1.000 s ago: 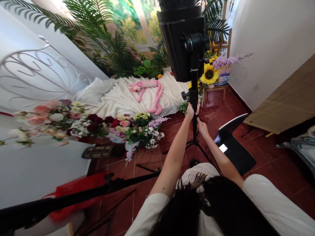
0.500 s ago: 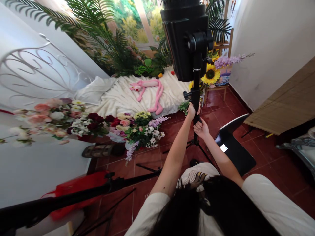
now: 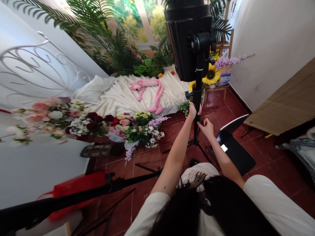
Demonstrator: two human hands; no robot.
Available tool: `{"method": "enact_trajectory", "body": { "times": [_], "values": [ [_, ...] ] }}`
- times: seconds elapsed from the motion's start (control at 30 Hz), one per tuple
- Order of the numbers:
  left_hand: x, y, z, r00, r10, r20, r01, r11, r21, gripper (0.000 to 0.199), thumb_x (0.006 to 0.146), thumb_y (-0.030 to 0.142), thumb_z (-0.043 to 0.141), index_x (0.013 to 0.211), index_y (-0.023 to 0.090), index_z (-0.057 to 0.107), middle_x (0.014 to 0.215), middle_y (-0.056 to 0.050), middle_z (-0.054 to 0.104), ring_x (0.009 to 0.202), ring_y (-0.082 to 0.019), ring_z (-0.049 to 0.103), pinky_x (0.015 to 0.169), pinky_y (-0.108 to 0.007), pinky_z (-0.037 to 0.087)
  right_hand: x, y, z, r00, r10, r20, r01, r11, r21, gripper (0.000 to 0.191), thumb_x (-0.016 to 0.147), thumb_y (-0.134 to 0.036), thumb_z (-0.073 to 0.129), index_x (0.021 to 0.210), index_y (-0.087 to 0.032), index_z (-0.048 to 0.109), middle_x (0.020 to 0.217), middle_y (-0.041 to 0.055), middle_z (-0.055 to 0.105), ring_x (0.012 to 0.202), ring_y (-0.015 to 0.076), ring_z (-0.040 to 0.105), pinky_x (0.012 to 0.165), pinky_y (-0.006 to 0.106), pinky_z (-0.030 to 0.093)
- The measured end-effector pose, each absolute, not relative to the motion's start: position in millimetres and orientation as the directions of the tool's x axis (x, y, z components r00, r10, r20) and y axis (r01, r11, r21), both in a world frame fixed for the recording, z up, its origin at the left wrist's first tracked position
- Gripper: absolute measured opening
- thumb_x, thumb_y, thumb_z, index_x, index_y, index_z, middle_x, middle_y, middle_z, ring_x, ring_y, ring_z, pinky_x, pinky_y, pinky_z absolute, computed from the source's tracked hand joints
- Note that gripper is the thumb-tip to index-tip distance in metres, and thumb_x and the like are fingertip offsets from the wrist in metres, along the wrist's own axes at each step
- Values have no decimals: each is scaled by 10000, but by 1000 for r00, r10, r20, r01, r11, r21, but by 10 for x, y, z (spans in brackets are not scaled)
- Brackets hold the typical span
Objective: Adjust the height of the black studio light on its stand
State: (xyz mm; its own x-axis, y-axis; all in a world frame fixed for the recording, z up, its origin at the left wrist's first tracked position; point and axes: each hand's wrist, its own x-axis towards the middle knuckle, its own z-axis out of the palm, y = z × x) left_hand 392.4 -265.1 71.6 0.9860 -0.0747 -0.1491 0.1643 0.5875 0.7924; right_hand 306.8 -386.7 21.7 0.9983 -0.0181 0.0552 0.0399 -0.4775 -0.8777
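The person's left hand [image 3: 192, 111] is closed around the black pole of a light stand [image 3: 196, 132], just below a small side knob [image 3: 188, 95], with its fingers [image 3: 197, 108] wrapped around the shaft. The right hand [image 3: 206, 128] sits lower down, just beside the pole, its fingers [image 3: 199, 120] curled toward the shaft (from this angle I cannot tell whether they touch it or grip anything). The stand rises on a tripod base [image 3: 197, 146] from the red tile floor [image 3: 172, 131], directly in front of the person, and carries a large black studio light [image 3: 187, 39] at its top.

Beyond the stand, a white blanket [image 3: 172, 95] is spread over the floor, with a pink plush panther [image 3: 147, 86] stretched out on it. A mass of artificial flowers [image 3: 140, 132] lies left of the stand, at the blanket's near edge, and a pair of sandals [image 3: 102, 150] sits close by. A sunflower [image 3: 211, 74] stands against a wooden chair [image 3: 216, 88] past the light, and palm fronds [image 3: 118, 49] rise before a painted garden backdrop [image 3: 133, 19]. To the right, a black panel [image 3: 233, 154] with a small bright patch rests on the floor. At lower left, a second black pole [image 3: 73, 193] slants across a red bag [image 3: 78, 186].
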Motion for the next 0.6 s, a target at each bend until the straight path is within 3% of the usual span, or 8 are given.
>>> {"method": "enact_trajectory", "body": {
  "times": [0.17, 0.3, 0.47, 0.6],
  "values": [
    [3926, -2622, 680, 989, -64, -131, 144, 547, 825, 687, 1089, 527, 288, 504, 232, 497, 334, -31, 349, 327, -138, 304, 414, -313, 263, 3150, -3837, 380, 996, 24, 82, 78, -641, -763, 423, 842, -439, 682, 673, -268, 335, 641, -12, 500, 622, 166, 418, 610, 312, 225],
    [3942, -2623, 665, 989, -41, -139, 138, 559, 818, 666, 1090, 444, 257, 525, 225, 534, 349, -33, 350, 337, -159, 316, 443, -335, 305, 3264, -3896, 478, 992, 125, 5, 93, -712, -696, 460, 853, -434, 698, 615, -252, 349, 605, -8, 494, 602, 156, 400, 601, 313, 217],
    [3951, -2626, 658, 988, -36, -148, 143, 544, 827, 668, 1096, 445, 232, 515, 241, 491, 345, -28, 328, 328, -152, 281, 426, -332, 277, 3420, -4001, 523, 949, 310, -55, 203, -737, -645, 613, 903, -574, 705, 564, -242, 318, 543, -19, 435, 563, 135, 351, 582, 315, 214],
    [3936, -2626, 667, 993, -40, -115, 119, 510, 852, 673, 1080, 572, 291, 510, 256, 457, 342, -16, 325, 327, -137, 281, 406, -318, 283, 3588, -4046, 498, 891, 438, -124, 237, -680, -694, 705, 866, -760, 712, 563, -248, 333, 497, -44, 350, 537, 116, 311, 554, 302, 225]
  ]
}}
